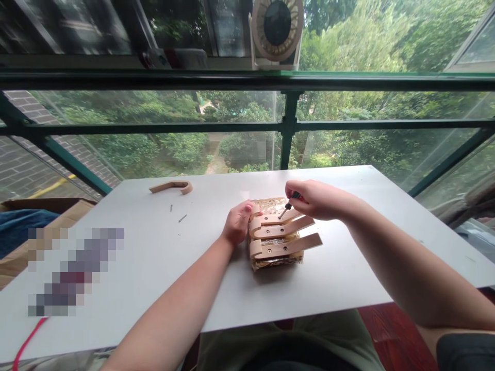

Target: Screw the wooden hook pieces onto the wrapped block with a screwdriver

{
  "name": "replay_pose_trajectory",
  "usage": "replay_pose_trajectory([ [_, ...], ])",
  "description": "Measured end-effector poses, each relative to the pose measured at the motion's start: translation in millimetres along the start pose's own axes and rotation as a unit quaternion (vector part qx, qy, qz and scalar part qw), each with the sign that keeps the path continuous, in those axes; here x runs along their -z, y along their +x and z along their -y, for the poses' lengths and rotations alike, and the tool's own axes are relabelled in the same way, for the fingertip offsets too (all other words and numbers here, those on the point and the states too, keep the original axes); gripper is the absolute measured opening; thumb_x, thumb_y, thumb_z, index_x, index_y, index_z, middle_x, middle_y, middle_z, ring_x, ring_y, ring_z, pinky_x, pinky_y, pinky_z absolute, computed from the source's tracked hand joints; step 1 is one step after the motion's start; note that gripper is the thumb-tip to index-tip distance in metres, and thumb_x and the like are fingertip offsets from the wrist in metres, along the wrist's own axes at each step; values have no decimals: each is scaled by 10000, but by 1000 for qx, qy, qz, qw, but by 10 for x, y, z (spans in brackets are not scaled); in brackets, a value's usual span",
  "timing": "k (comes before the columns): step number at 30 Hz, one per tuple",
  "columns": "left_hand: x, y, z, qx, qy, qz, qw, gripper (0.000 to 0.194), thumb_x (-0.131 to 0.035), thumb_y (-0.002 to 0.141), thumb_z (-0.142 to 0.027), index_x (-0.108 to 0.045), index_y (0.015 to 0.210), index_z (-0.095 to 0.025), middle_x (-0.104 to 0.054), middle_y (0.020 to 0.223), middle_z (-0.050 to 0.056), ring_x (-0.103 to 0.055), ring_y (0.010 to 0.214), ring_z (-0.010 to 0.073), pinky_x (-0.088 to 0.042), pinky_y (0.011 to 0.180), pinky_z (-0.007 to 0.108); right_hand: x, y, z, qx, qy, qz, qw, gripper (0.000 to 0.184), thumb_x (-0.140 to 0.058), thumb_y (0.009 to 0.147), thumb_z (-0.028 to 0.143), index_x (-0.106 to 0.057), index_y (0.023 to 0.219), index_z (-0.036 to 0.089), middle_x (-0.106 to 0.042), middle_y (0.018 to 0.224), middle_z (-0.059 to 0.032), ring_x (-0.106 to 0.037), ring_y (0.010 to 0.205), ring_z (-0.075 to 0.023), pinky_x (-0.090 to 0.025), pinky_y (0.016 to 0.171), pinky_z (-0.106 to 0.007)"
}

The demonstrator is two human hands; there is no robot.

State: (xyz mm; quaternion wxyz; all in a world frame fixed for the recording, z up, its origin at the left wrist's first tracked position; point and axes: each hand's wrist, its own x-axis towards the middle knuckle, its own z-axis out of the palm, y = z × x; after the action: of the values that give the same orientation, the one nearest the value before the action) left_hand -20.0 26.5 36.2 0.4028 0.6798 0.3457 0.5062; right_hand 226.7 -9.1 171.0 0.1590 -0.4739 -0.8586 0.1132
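Observation:
In front of me lies a brown block point(276, 261) wrapped in shiny clear film or tape. Several curved wooden hooks point(286, 247) sit across it side by side, with dark screw heads in them. My left hand point(236, 222) is closed on the block's left side near the far end, thumb on top. A screwdriver point(286, 207) with a dark handle is gripped in my right hand point(314, 198). Its tip meets a screw point(279, 217) in the farthest clearly seen hook. My right hand partly hides that hook's straight end.
A loose wooden hook point(172, 186) lies at the table's far left, with two loose screws point(182, 218) nearer me. A pixelated area covers something at left, with a red cord point(29, 342) below. A cardboard box point(73, 219) stands left of the white table point(336, 278). Railing and windows rise behind.

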Motion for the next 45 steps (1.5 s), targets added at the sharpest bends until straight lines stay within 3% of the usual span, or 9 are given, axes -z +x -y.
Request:
replay_pose_trajectory([
  [4, 6, 5, 12, 0, -2, 3, 1000, 567, -411, 943, -644, -666, 819, -154, -711, 871, 106, -644, 839, 236, -505, 784, 372, 158, -155, -74, 6, -4, 36, 999, 143, -535, 890, 272, -643, 973, 229, -656, 731, -6, -508, 593, -134, -349, 582, -266],
  [9, 1, 10, 18, 10, 5, 1, 1000, 583, -419, 916, -683, -663, 805, -165, -707, 855, 96, -649, 862, 244, -499, 841, 377, 281, -368, -250, -14, 28, -69, 997, 114, -610, 848, 266, -656, 927, 199, -691, 799, -37, -586, 675, -158, -428, 649, -287],
  [12, 7, 12, 21, 6, 8, 4, 1000, 578, -411, 924, -674, -667, 809, -169, -710, 849, 91, -652, 865, 242, -489, 883, 382, 278, -413, -308, -22, 110, -108, 988, 155, -667, 848, 328, -669, 922, 192, -677, 783, -37, -595, 686, -169, -456, 654, -303],
  [17, 20, 14, 28, -6, 16, 12, 1000, 561, -396, 949, -638, -671, 829, -164, -713, 860, 89, -646, 868, 235, -483, 893, 381, 187, -340, -244, -12, 276, -215, 937, 176, -610, 925, 373, -618, 913, 197, -649, 860, -48, -617, 764, -177, -503, 726, -334],
  [20, 23, 11, 25, 0, 17, 11, 1000, 589, -389, 934, -670, -668, 823, -163, -705, 866, 99, -640, 876, 247, -494, 840, 376, 115, -264, -122, 32, 396, -200, 896, 134, -568, 948, 345, -557, 918, 215, -671, 928, -62, -656, 880, -207, -525, 821, -387],
  [26, 52, 12, 24, -11, 22, 41, 999, 667, -403, 851, -783, -660, 829, -168, -694, 883, 112, -633, 909, 271, -482, 903, 400, -58, -96, 51, 44, 531, -189, 825, 179, -572, 922, 358, -503, 814, 233, -446, 650, 41, -494, 590, -135, -459, 612, -311],
  [30, 66, 27, 40, -21, 30, 49, 998, 611, -470, 837, -759, -652, 788, -178, -712, 859, 104, -653, 912, 272, -371, 1097, 440, -109, 6, 44, 25, 540, -127, 832, 298, -604, 925, 397, -472, 725, 218, -397, 594, 59, -389, 520, -101, -366, 531, -270],
  [32, 71, 34, 48, -23, 32, 53, 998, 589, -473, 851, -737, -646, 776, -179, -720, 859, 102, -663, 913, 269, -319, 1147, 445, -96, 17, 44, 40, 543, -133, 828, 296, -590, 940, 386, -478, 727, 213, -400, 599, 59, -387, 523, -96, -357, 531, -266],
  [45, 53, 40, 48, -27, 24, 53, 998, 580, -456, 880, -710, -650, 755, -178, -717, 842, 89, -678, 927, 260, -262, 1194, 438, -114, 12, 76, 63, 520, -103, 846, 281, -566, 970, 345, -483, 742, 204, -394, 599, 62, -370, 533, -89, -331, 523, -255],
])
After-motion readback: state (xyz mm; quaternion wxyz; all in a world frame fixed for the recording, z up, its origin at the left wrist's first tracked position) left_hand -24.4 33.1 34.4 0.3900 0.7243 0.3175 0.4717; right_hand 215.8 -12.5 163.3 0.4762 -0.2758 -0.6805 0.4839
